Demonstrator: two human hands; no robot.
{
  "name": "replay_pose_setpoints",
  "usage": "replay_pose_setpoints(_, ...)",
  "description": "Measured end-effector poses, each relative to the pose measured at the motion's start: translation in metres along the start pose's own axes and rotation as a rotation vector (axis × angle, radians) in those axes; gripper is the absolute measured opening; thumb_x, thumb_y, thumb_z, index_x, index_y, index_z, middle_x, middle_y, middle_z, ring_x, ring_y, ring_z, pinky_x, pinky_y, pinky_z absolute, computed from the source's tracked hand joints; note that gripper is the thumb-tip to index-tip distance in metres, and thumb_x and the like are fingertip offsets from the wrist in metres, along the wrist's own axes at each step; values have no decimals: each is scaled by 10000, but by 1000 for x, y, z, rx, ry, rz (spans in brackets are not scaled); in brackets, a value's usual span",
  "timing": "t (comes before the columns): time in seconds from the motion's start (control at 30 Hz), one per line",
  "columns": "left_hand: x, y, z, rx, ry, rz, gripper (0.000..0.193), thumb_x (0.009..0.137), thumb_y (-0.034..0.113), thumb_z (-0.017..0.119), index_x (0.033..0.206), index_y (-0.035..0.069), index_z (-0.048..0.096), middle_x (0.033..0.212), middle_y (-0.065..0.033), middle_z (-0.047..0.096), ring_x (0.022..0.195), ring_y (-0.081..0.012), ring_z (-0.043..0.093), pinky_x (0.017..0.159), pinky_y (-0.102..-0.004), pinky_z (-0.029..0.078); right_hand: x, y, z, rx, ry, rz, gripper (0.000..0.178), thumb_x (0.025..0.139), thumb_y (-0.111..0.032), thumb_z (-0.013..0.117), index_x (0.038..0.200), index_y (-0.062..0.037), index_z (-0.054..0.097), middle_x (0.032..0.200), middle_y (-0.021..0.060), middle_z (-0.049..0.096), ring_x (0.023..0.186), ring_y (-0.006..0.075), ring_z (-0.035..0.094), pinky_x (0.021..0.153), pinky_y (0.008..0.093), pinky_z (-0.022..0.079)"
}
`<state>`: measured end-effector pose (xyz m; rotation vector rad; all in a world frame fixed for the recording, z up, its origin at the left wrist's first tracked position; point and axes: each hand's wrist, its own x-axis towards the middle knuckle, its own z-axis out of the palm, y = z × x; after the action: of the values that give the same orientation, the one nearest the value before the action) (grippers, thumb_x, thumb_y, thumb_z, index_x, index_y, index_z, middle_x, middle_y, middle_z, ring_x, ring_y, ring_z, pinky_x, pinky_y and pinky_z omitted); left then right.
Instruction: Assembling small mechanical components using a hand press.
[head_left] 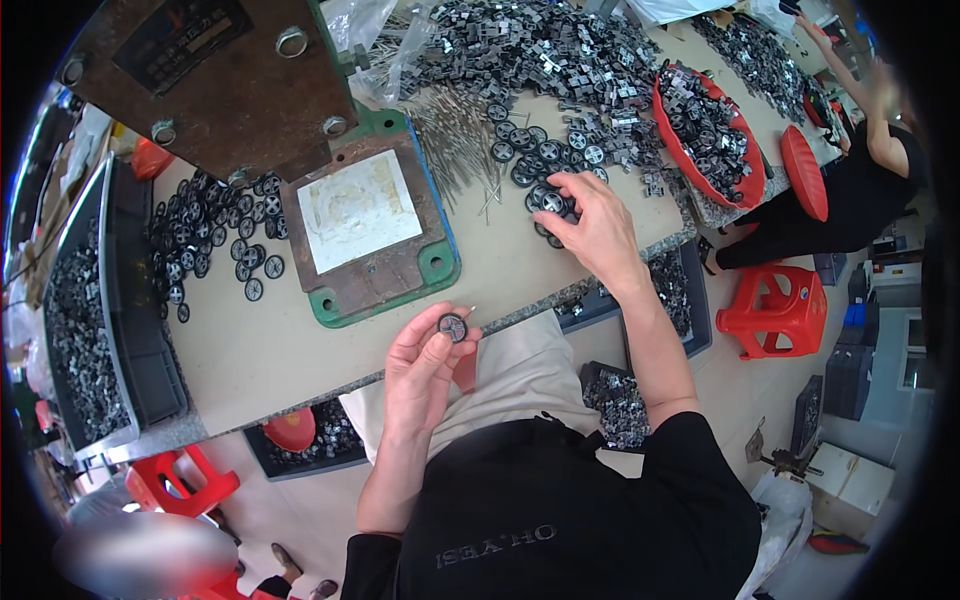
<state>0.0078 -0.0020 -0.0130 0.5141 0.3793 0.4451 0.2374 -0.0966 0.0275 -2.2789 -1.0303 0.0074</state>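
I see a spoked black wheel (452, 327) pinched in the left hand (420, 365), by the surface's (235, 375) near edge. The right hand (598, 228) curls over loose wheels (522, 138); I can't tell if it grips one. Heaped wheels and metal rods (450, 135) suggest much remains.

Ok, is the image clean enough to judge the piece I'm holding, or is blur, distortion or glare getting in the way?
Head view: the wheel in the left hand looks reasonably sharp; head view: the grey tray bows near the black rim; head view: small glints on the silvery pile; head view: lower left, an oval patch is smeared.
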Motion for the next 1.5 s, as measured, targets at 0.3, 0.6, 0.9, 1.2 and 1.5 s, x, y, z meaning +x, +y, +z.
replay_pose_setpoints(0.3, 0, 1, 1, 100, 41, 38, 295, 844, 30, 554, 1133, -18, 521, 1073, -157, 580, 904, -238, 610, 787, -297, 510, -1, -12, 2, 155, 61, -105, 272, 733, -107, 664, 983, -20, 604, 876, 79, 560, 673, 176, 522, 605, 269, 443)
replay_pose_setpoints(0.6, -5, 4, -2, 113, 59, 60, 289, 844, 31, 553, 1129, -8, 528, 1071, -157, 583, 891, -230, 613, 781, -300, 511, 41, 27, -7, -27, 49, -131, 207, 756, -144, 617, 940, -47, 620, 862, 119, 560, 816, 289, 564, 709, 365, 455)
replay_pose_setpoints(0.9, 0, 0, 3, 124, 53, 35, 291, 845, 35, 552, 1132, -9, 524, 1074, -155, 583, 877, -229, 615, 772, -293, 510, 108, 88, -23, -269, -58, -112, 191, 754, -135, 619, 919, -38, 616, 894, 125, 566, 883, 286, 556, 792, 371, 433)
replay_pose_setpoints(1.2, 0, 3, 2, 123, 52, 21, 295, 840, 19, 552, 1131, -21, 519, 1071, -151, 580, 887, -224, 613, 784, -298, 511, 114, 68, -43, 3, -35, -36, 169, 815, -166, 570, 849, -1, 562, 681, 48, 535, 624, 115, 471, 580, 258, 389)
replay_pose_setpoints(1.5, 1, 2, 9, 152, 59, 57, 293, 841, 32, 556, 1128, -17, 524, 1050, -162, 592, 856, -234, 622, 738, -298, 522, 24, -5, 5, 1326, -394, 289, 198, 913, -240, 492, 984, -61, 539, 762, -41, 510, 647, 36, 472, 521, 176, 367)
